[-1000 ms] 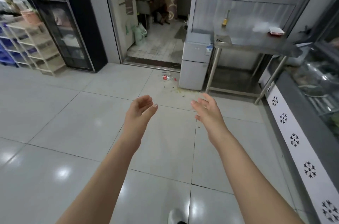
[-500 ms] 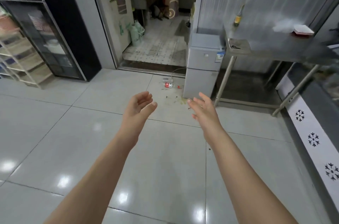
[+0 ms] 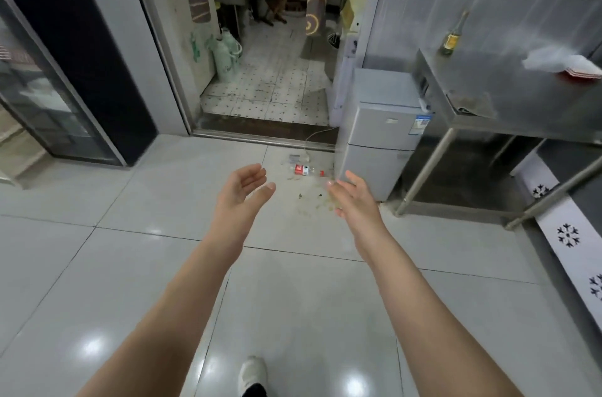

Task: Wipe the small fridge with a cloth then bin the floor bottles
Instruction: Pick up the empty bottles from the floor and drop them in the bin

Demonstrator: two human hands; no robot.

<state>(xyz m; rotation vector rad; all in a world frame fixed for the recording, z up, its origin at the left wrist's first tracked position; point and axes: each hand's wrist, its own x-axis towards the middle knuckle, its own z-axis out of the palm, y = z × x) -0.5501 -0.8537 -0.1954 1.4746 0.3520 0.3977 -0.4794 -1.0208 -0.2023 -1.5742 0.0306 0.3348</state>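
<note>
Right now both your hands reach forward over the floor (image 3: 130,266), holding nothing. Your left hand (image 3: 242,191) is palm-up, its fingers (image 3: 253,172) loosely curled. Your right hand (image 3: 353,201) has its fingers nearly straight and slightly spread. The fridge (image 3: 381,133) stands at the far right, against the left end of the steel worktop (image 3: 508,97). A red-labelled bottle (image 3: 306,170) lies on its side on the floor just left of the fridge, among scattered scraps. A glass bottle (image 3: 452,38) stands upright at the worktop's far edge.
</note>
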